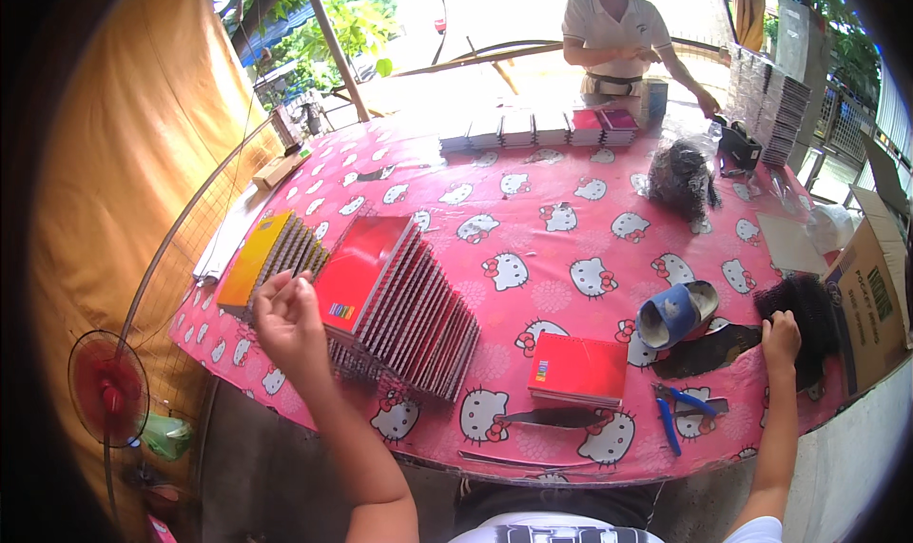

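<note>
My left hand [288,322] hovers with fingers apart over a slanted row of notebooks, just in front of the red-covered stack [380,281] and next to the yellow-covered stack [262,255]. My right hand [782,339] rests at the right side of the table, its fingers closed on a pile of black spiral bindings [808,310]. One red notebook [578,367] lies flat in front of me, apart from both hands.
The table has a pink cartoon-cat cloth [533,248]. Blue-handled pliers [677,412] and a blue tape roll [673,315] lie near the red notebook. A cardboard box [870,291] stands at right. Across the table a person [618,34] stands by more notebook stacks [533,127]. A red fan [106,386] stands at left.
</note>
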### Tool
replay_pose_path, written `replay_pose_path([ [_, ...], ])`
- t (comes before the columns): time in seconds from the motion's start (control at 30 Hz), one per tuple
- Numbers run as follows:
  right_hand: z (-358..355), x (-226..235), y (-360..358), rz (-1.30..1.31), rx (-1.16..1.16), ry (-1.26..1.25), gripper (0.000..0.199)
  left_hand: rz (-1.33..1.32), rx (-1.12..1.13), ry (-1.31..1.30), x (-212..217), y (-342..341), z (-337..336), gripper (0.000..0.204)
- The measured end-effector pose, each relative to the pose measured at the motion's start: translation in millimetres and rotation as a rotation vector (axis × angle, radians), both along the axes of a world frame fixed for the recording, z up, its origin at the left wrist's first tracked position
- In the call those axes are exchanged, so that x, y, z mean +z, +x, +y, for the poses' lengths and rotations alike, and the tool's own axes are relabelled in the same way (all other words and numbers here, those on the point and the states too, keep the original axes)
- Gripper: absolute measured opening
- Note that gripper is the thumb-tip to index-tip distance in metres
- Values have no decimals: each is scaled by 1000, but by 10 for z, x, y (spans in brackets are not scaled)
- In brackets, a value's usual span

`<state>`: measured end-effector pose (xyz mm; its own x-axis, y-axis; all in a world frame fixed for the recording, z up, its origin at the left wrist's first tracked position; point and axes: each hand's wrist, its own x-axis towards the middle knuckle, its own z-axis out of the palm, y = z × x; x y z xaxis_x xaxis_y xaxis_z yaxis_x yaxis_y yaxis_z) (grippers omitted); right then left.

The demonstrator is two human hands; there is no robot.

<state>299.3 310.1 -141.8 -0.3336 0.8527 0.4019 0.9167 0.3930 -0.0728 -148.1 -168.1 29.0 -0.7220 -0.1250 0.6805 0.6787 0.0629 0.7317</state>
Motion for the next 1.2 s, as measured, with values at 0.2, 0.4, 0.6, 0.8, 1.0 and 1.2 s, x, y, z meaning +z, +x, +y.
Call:
replay_pose_path([
  [0.2,-65,341,-217,134,11,-48,16,419,-39,152,403,1066,215,32],
  [0.4,-583,658,-735,127,144,-101,19,160,-842,-942,-544,1315,1616,30],
  [0.6,-1291,625,-983,605,614,-252,23,-266,-1088,-1181,-1127,993,2016,23],
  [0.8,-1708,705,-1264,708,809,-399,25,-485,-1145,-1029,-1151,987,2067,14],
  [1.0,-1793,691,-1309,653,823,-401,22,-168,-1003,-871,-1138,1017,2019,13],
  [1.2,-1933,888,-1251,757,862,-474,19,218,-912,-682,-854,1253,1614,11],
])
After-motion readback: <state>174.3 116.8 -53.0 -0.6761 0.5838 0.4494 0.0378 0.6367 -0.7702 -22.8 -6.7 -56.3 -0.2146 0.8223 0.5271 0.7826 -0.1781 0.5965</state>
